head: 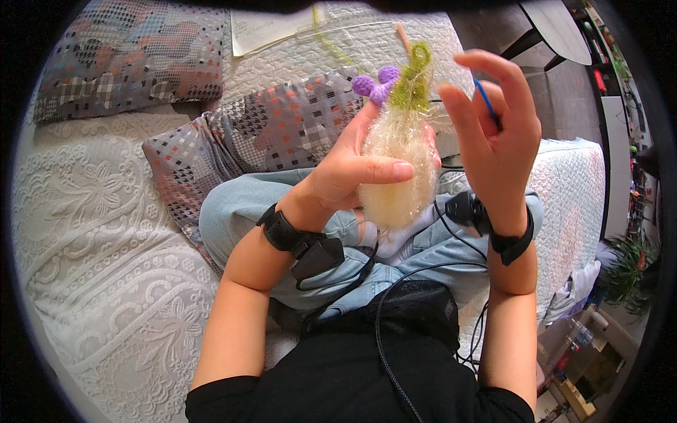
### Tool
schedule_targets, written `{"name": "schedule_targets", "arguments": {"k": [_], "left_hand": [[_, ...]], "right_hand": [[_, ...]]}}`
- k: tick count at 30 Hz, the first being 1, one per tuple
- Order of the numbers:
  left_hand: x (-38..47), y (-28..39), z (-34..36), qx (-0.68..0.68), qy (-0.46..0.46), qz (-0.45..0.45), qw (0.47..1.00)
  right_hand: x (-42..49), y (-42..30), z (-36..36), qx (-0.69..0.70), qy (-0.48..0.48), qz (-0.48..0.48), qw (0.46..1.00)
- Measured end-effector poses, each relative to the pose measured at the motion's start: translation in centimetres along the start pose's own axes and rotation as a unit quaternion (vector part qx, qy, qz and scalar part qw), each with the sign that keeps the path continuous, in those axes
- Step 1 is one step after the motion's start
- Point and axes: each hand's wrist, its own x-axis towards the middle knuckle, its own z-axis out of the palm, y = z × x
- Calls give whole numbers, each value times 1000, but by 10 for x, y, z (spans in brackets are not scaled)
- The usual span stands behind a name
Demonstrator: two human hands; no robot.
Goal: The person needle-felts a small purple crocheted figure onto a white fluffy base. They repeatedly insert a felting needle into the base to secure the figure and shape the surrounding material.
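Note:
My left hand [344, 164] grips a fuzzy cream yarn piece [399, 195] with shiny fibres, thumb across its front and fingers behind. A green crocheted part [412, 87] with a loop tops it. Beside that, a purple crocheted piece [378, 84] with rounded knobs sticks out above my left fingers; whether it is joined on is unclear. A thin tan stick-like end [403, 37] rises behind the green part. To the right, my right hand [500, 121] is raised, apart from the yarn piece. Its curled fingers hold a slim blue rod [486, 99], while thumb and index finger are spread.
Patterned cushions [285, 121] lie ahead and to the left on a quilted cover [275, 71]. Papers [270, 26] and a yellow-green yarn strand [333, 47] are at the top. Black cables [389, 338] run across my lap from the wrist devices. A white table [560, 29] stands beyond.

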Motion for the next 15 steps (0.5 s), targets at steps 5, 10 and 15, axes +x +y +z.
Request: {"name": "schedule_targets", "arguments": {"k": [5,10,15], "left_hand": [[2,5,7,87,73,62,992],[-2,6,10,110,47,50,992],[-3,0,10,141,67,112,981]], "right_hand": [[-28,-9,-5,68,-104,-25,992],[-49,-11,5,142,-123,98,977],[-51,-12,20,187,-91,106,972]]}}
